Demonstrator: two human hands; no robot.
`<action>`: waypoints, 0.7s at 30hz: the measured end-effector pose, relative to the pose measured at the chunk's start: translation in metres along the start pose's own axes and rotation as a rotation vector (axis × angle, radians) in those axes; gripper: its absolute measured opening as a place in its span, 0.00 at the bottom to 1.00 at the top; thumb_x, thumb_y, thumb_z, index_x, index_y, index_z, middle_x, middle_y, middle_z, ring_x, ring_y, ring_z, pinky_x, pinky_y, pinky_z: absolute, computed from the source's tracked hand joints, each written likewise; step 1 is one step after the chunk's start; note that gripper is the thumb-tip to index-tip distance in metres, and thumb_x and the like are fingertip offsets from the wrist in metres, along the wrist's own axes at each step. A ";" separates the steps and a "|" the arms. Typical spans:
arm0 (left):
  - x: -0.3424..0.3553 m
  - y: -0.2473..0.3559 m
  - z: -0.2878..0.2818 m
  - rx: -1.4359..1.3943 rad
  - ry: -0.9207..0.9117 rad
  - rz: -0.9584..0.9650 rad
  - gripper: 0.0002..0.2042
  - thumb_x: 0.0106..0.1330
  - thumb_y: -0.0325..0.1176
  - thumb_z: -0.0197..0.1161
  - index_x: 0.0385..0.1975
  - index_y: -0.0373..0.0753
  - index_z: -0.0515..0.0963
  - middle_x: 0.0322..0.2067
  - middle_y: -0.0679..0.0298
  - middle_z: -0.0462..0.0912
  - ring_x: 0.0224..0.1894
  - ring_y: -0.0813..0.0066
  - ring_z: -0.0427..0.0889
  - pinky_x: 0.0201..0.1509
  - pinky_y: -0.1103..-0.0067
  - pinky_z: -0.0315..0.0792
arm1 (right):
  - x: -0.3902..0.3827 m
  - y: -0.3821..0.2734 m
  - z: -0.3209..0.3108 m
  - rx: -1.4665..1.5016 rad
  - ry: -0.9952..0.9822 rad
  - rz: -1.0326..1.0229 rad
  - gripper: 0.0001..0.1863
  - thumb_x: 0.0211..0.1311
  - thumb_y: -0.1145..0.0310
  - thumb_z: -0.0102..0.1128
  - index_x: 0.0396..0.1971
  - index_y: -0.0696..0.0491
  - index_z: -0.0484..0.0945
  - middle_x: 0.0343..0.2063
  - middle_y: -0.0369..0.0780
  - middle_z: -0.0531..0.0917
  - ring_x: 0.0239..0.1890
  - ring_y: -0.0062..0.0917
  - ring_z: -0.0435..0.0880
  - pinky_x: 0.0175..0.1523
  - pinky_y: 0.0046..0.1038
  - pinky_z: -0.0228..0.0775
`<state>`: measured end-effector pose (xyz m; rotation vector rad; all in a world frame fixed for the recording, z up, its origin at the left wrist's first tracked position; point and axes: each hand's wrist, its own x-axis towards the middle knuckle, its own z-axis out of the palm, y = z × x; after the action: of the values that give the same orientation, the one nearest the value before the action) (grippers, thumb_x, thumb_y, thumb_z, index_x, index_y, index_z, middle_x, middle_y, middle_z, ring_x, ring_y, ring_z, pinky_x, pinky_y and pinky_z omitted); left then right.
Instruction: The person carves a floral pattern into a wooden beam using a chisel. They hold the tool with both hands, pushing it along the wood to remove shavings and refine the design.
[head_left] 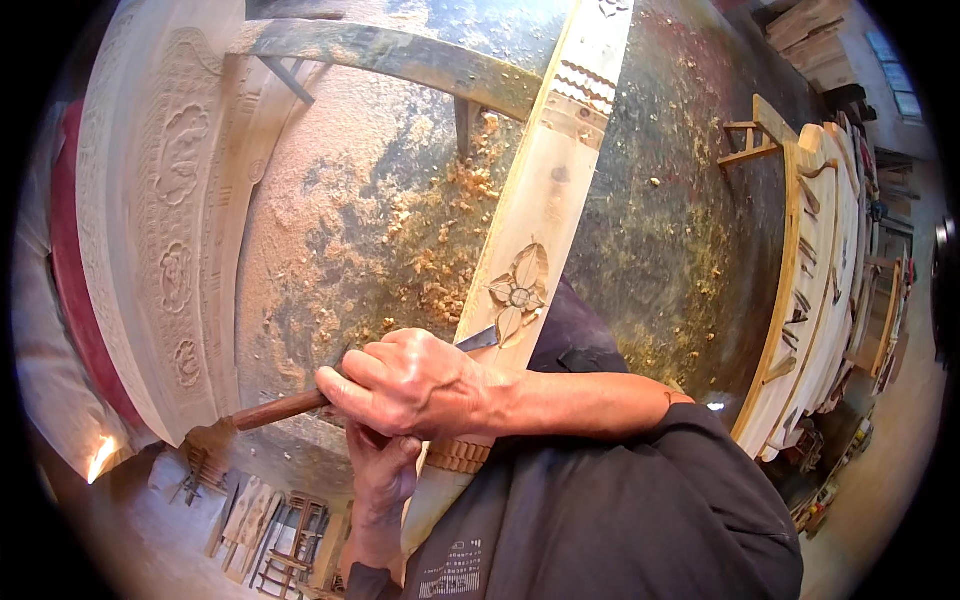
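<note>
A chisel with a long brown wooden handle lies across my right hand, which is closed around it. Its metal blade comes out beyond my knuckles and rests on a long pale wooden plank. The tip is beside a carved four-petal flower with a round centre. Directly under my right fist, my left hand has its thumb bent up. Its fingers are curled and mostly hidden, so what they grip cannot be made out. Notched bands cross the plank near my body and farther up.
A wide carved board stands at the left. A wooden beam reaches the plank at the far side. Shavings and sawdust cover the floor. Several hand tools lie on a bench at the right. Wooden racks stand at lower left.
</note>
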<state>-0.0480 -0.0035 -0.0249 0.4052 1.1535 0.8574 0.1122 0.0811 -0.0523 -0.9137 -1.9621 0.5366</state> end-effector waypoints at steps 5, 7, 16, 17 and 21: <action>-0.010 -0.006 -0.005 0.031 0.104 0.049 0.53 0.49 0.40 0.88 0.74 0.41 0.60 0.66 0.63 0.72 0.73 0.63 0.69 0.78 0.61 0.64 | 0.011 -0.004 -0.006 -0.163 0.026 -0.075 0.17 0.53 0.66 0.66 0.39 0.61 0.80 0.22 0.31 0.68 0.21 0.18 0.74 0.24 0.24 0.64; -0.011 -0.008 -0.009 -0.069 0.089 0.047 0.52 0.49 0.33 0.85 0.74 0.42 0.58 0.66 0.64 0.71 0.72 0.66 0.69 0.76 0.64 0.65 | 0.019 -0.005 -0.002 -0.132 0.089 -0.089 0.18 0.53 0.66 0.66 0.40 0.62 0.80 0.22 0.32 0.69 0.22 0.18 0.75 0.25 0.24 0.65; 0.000 0.019 0.053 0.125 -0.123 0.107 0.64 0.50 0.69 0.78 0.79 0.37 0.50 0.72 0.57 0.67 0.75 0.60 0.65 0.78 0.59 0.63 | 0.024 -0.025 -0.013 -0.064 -0.081 -0.051 0.27 0.55 0.60 0.60 0.51 0.63 0.80 0.24 0.35 0.72 0.24 0.24 0.79 0.25 0.27 0.70; -0.007 0.013 0.039 0.049 -0.106 0.099 0.64 0.51 0.66 0.80 0.79 0.36 0.49 0.71 0.58 0.66 0.75 0.61 0.65 0.77 0.62 0.64 | 0.020 -0.025 -0.014 -0.039 -0.090 -0.044 0.27 0.53 0.59 0.61 0.51 0.60 0.80 0.23 0.34 0.72 0.23 0.23 0.79 0.25 0.28 0.69; -0.039 -0.010 -0.006 0.115 0.034 0.105 0.63 0.51 0.75 0.72 0.78 0.38 0.52 0.76 0.59 0.58 0.77 0.61 0.61 0.79 0.60 0.61 | 0.001 -0.025 -0.018 0.008 -0.032 -0.160 0.26 0.53 0.59 0.60 0.49 0.61 0.81 0.24 0.32 0.72 0.24 0.20 0.78 0.27 0.25 0.68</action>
<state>-0.0557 -0.0404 -0.0098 0.5515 1.2252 0.8945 0.1180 0.0662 -0.0258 -0.7390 -2.0396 0.4683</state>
